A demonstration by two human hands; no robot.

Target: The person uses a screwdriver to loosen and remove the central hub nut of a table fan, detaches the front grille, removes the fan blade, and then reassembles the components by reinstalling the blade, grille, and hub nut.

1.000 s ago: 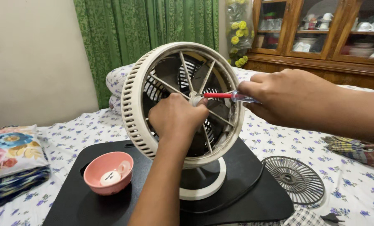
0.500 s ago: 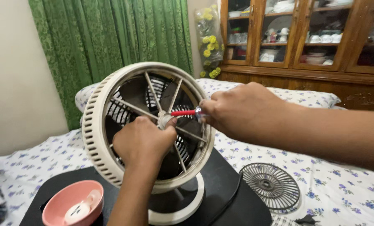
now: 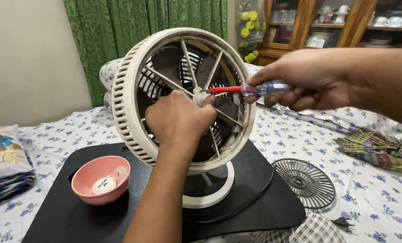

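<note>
My left hand (image 3: pixel 179 118) grips fan hub (image 3: pixel 200 96); right hand (image 3: pixel 307 81) pinches screwdriver (image 3: pixel 246 89) there. Tip could slip, gouging spokes.

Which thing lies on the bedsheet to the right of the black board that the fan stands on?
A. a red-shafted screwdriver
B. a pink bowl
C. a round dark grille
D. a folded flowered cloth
C: the round dark grille lies flat on the bedsheet just right of the black board; the pink bowl sits on the board itself, and the screwdriver is in the right hand.
</note>
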